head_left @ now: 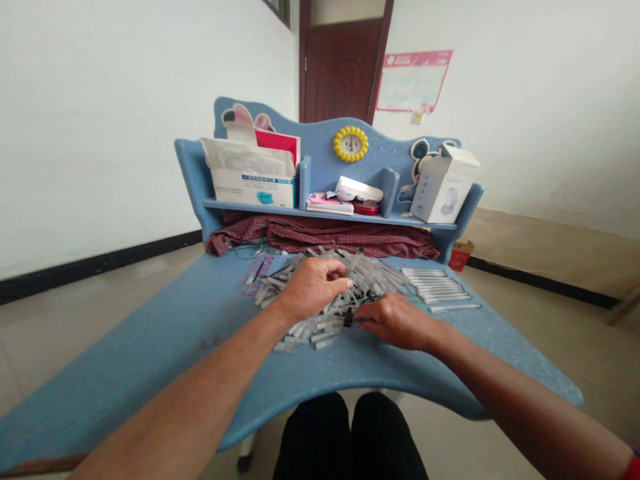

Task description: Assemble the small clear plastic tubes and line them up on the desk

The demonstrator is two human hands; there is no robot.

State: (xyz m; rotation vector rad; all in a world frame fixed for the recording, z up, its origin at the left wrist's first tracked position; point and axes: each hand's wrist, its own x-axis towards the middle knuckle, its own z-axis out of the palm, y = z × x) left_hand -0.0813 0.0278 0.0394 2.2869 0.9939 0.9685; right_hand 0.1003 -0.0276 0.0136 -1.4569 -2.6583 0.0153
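Observation:
A loose pile of translucent, pen-like plastic tubes [375, 270] spreads over the middle of the blue desk. Over its centre is my left hand [313, 287], fingers curled and thumb pressed toward them; what they pinch is too small to make out. Low at the pile's right edge, my right hand [393, 320] is closed in a pinch. Small black pieces [349, 317] lie right at its fingertips, and I cannot tell whether one is held. To the right, several whitish pen-like sticks [440, 287] lie side by side in a row.
The blue desk [200, 340] curves inward before my knees. Behind the pile lies a folded red checked cloth [340, 237]. The shelf above holds a mask box [255, 190], a notebook stack [329, 204], a red round tin [367, 209] and a white box [443, 187]. A yellow flower-rimmed dial [351, 144] is on the backboard.

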